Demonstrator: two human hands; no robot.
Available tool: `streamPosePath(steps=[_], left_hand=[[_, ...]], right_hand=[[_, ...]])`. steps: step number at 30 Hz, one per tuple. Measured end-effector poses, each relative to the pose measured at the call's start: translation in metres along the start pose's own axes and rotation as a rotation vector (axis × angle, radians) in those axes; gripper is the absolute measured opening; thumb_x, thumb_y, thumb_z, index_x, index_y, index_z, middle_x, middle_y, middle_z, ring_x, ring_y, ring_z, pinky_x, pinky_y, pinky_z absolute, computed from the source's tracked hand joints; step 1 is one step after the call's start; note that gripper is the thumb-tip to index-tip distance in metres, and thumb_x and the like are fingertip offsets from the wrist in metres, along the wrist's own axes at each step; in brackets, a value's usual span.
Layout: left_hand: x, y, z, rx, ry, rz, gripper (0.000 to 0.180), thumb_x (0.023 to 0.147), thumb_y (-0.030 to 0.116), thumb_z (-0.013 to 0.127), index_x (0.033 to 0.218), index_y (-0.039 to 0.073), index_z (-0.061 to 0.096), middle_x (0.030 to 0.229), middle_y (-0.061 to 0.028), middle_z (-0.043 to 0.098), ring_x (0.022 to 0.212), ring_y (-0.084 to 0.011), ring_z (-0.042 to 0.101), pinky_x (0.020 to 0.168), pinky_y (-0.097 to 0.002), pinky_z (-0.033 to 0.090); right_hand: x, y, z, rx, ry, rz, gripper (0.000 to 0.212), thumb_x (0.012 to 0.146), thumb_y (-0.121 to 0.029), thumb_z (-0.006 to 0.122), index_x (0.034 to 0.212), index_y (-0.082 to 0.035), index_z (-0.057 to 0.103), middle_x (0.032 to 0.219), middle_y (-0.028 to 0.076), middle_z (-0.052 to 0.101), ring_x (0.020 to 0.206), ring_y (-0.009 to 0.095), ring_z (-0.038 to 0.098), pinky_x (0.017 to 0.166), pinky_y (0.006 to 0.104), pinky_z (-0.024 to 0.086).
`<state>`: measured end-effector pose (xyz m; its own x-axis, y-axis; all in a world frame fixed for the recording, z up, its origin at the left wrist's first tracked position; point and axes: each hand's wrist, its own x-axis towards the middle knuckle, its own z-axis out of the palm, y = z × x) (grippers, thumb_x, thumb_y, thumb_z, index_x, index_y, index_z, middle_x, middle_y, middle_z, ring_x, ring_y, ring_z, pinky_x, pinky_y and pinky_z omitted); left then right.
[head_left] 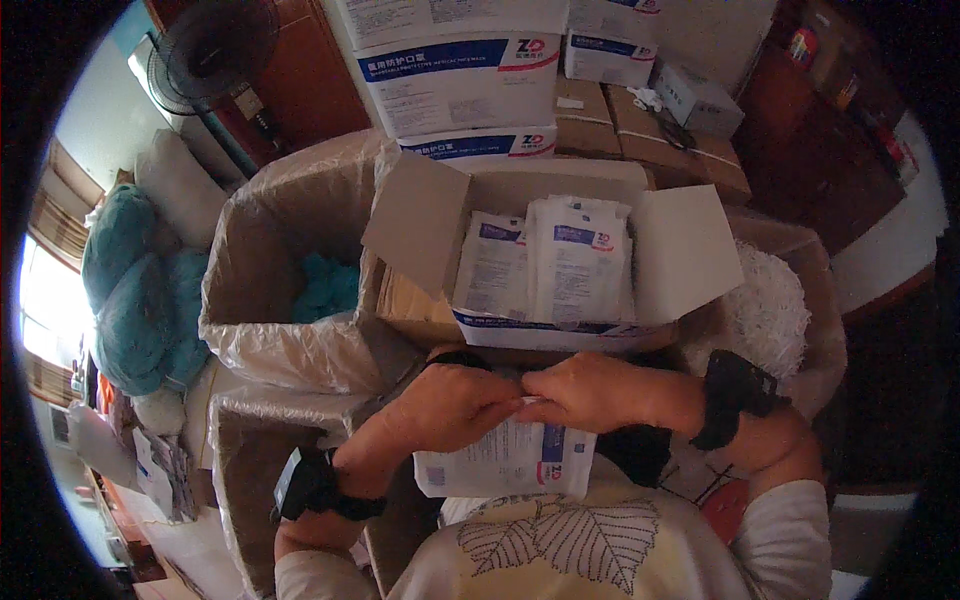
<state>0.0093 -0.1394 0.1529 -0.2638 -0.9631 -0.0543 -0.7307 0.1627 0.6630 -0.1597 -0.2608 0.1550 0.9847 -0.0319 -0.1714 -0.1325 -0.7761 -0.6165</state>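
A flat white packet (490, 467) with blue and red print hangs in front of my chest. My left hand (450, 402) pinches its top edge, fingers closed. Beside it, almost touching, my right hand (590, 392) grips the same edge with thumb and fingers. The packet's upper rim is partly hidden by my fingers. Just beyond my hands stands an open white carton (690, 250), its side flaps spread. Inside are white packets of the same look, one upright group (580, 265) in the middle and another (492, 270) at the left.
Plastic-lined cardboard boxes (285, 345) stand at the left, one with teal material (332, 290). White stringy material (768, 310) fills a box at the right. Stacked white cartons (460, 95) rise behind. Teal bundles (140, 290) and a fan (215, 50) are far left.
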Motion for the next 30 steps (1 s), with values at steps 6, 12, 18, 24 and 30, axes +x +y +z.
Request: streamPosePath(steps=[6, 12, 18, 24, 30], left_hand=[[0.0, -0.005, 0.002, -0.179, 0.001, 0.068, 0.014, 0.084, 0.02, 0.05, 0.081, 0.008, 0.057, 0.076, -0.0124, 0.058, 0.07, -0.031, 0.055, 0.06, -0.0372, 0.044], [-0.009, -0.013, 0.032, -0.717, -0.064, -0.023, 0.019, 0.09, 0.017, 0.045, 0.084, 0.002, 0.055, 0.071, -0.0047, 0.053, 0.07, -0.0106, 0.047, 0.065, -0.026, 0.04], [-0.018, -0.033, 0.094, -1.223, 0.211, -0.056, 0.02, 0.091, 0.018, 0.045, 0.083, 0.004, 0.056, 0.073, 0.0043, 0.048, 0.071, -0.0037, 0.041, 0.063, -0.0213, 0.037], [-0.021, -0.036, 0.058, -0.727, 0.169, -0.353, 0.021, 0.088, 0.022, 0.049, 0.085, 0.003, 0.057, 0.068, -0.0027, 0.054, 0.062, -0.0109, 0.049, 0.058, -0.0258, 0.041], [-0.02, -0.019, 0.04, -0.196, 0.253, -0.196, 0.017, 0.084, 0.018, 0.052, 0.085, 0.003, 0.059, 0.075, -0.011, 0.059, 0.069, -0.0244, 0.057, 0.061, -0.0342, 0.045]], right_hand=[[0.0, 0.01, 0.009, -0.104, 0.14, -0.258, 0.029, 0.084, -0.033, 0.047, 0.074, -0.006, 0.05, 0.07, 0.012, 0.056, 0.071, 0.031, 0.058, 0.059, 0.0422, 0.046], [-0.005, 0.006, 0.011, -0.397, 0.305, -0.509, 0.021, 0.08, -0.029, 0.052, 0.07, -0.011, 0.05, 0.065, 0.004, 0.048, 0.063, 0.019, 0.053, 0.053, 0.0326, 0.045], [0.0, 0.014, 0.034, -0.406, 0.379, -0.449, 0.017, 0.078, -0.028, 0.054, 0.076, -0.011, 0.053, 0.066, 0.002, 0.047, 0.066, 0.018, 0.052, 0.053, 0.0304, 0.044], [0.004, 0.011, 0.029, -0.287, 0.567, -0.233, 0.021, 0.071, -0.026, 0.063, 0.081, -0.01, 0.053, 0.077, 0.004, 0.048, 0.073, 0.023, 0.053, 0.063, 0.0345, 0.043], [-0.006, 0.001, 0.007, -0.408, 0.361, -0.129, 0.026, 0.069, -0.029, 0.064, 0.08, -0.01, 0.05, 0.084, 0.006, 0.051, 0.082, 0.024, 0.054, 0.072, 0.0342, 0.04]])
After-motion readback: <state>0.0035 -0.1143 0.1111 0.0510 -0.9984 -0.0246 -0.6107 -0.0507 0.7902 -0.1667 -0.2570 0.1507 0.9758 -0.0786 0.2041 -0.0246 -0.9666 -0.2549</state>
